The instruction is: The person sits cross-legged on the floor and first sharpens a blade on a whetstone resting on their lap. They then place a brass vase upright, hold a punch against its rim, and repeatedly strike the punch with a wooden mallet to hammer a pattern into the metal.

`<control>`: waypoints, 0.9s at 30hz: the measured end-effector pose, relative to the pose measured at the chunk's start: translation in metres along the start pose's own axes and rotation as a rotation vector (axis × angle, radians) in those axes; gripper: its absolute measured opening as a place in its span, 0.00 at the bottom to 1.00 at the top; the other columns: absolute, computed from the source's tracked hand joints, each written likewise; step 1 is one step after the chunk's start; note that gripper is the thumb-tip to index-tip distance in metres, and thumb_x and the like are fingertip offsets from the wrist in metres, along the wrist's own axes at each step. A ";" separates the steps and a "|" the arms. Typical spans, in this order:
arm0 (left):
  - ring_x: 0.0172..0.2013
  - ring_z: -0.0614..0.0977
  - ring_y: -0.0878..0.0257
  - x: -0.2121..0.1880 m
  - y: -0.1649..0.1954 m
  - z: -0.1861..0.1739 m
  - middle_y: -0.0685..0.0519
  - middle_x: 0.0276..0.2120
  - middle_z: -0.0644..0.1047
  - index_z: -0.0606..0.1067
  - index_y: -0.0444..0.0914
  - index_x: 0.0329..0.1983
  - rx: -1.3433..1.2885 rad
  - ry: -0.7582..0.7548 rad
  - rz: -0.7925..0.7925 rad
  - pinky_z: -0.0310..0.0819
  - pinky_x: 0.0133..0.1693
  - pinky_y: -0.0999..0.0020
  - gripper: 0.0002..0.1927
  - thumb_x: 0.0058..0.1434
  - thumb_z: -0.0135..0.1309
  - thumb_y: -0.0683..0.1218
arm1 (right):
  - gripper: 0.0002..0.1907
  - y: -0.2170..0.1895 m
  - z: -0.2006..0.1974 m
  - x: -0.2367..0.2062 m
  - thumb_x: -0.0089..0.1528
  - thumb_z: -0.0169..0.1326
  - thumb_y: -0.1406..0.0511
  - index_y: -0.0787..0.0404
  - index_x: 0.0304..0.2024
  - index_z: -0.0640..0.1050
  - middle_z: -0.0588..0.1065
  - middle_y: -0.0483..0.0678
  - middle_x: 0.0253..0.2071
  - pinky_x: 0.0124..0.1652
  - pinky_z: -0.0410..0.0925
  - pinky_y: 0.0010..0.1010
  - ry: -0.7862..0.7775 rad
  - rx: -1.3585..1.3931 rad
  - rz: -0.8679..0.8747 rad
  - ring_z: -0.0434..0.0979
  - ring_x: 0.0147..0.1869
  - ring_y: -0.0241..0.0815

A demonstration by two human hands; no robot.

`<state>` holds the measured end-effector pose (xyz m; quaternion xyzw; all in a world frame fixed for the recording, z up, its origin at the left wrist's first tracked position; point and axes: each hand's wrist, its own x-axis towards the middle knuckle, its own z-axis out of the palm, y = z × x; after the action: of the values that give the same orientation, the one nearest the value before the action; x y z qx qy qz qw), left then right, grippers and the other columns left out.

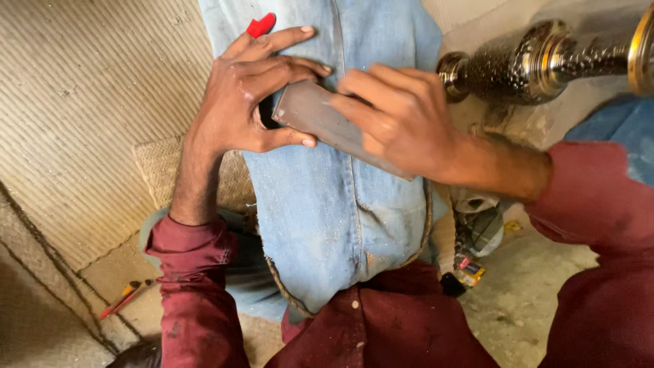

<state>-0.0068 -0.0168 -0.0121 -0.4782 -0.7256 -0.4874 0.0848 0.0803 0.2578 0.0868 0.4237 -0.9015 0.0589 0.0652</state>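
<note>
Here, left hand [238, 95] pinches grey metal plate [320, 119] | right hand [402, 116] grips it | small colourful packet [469, 271] on floor

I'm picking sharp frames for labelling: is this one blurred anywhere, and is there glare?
Head view: both hands, left hand and right hand, and the flat grey metal piece look sharp; bright glare on the ornate metal vessel at upper right; soft, even light elsewhere.

- two hands, left hand [245, 95] and right hand [398, 119]
- one flat grey metal piece [320, 116]
- one ornate metal vase [538, 61]
- one red-tipped tool [261, 25]
- one screwdriver [126, 296], floor's lower left corner
</note>
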 end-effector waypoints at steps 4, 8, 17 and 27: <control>0.71 0.70 0.53 0.003 -0.002 0.000 0.59 0.56 0.81 0.80 0.41 0.53 0.021 0.027 0.034 0.53 0.72 0.36 0.34 0.54 0.71 0.69 | 0.17 -0.031 -0.041 -0.019 0.52 0.54 0.76 0.62 0.43 0.83 0.77 0.47 0.41 0.36 0.71 0.36 -0.024 -0.014 0.232 0.79 0.40 0.45; 0.68 0.71 0.51 0.000 0.002 0.000 0.57 0.53 0.81 0.79 0.39 0.47 -0.092 -0.054 -0.128 0.63 0.53 0.40 0.34 0.48 0.70 0.67 | 0.15 -0.034 -0.043 -0.001 0.52 0.55 0.75 0.65 0.42 0.83 0.76 0.49 0.40 0.34 0.70 0.37 -0.044 -0.025 0.157 0.77 0.36 0.46; 0.71 0.70 0.54 -0.002 -0.002 0.002 0.58 0.56 0.81 0.80 0.41 0.53 0.017 0.050 0.027 0.57 0.71 0.37 0.35 0.53 0.72 0.68 | 0.17 -0.033 -0.042 -0.019 0.53 0.55 0.77 0.62 0.43 0.82 0.76 0.46 0.41 0.35 0.70 0.37 -0.044 -0.019 0.221 0.79 0.40 0.45; 0.70 0.71 0.54 -0.001 0.001 0.001 0.58 0.55 0.82 0.80 0.40 0.51 -0.003 -0.004 -0.037 0.62 0.62 0.44 0.36 0.51 0.70 0.70 | 0.15 -0.008 -0.008 -0.021 0.50 0.58 0.73 0.65 0.41 0.82 0.75 0.49 0.39 0.34 0.69 0.38 -0.044 -0.011 0.083 0.76 0.37 0.47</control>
<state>-0.0051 -0.0164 -0.0124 -0.4658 -0.7338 -0.4891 0.0736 0.1000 0.2701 0.0920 0.3869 -0.9198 0.0472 0.0450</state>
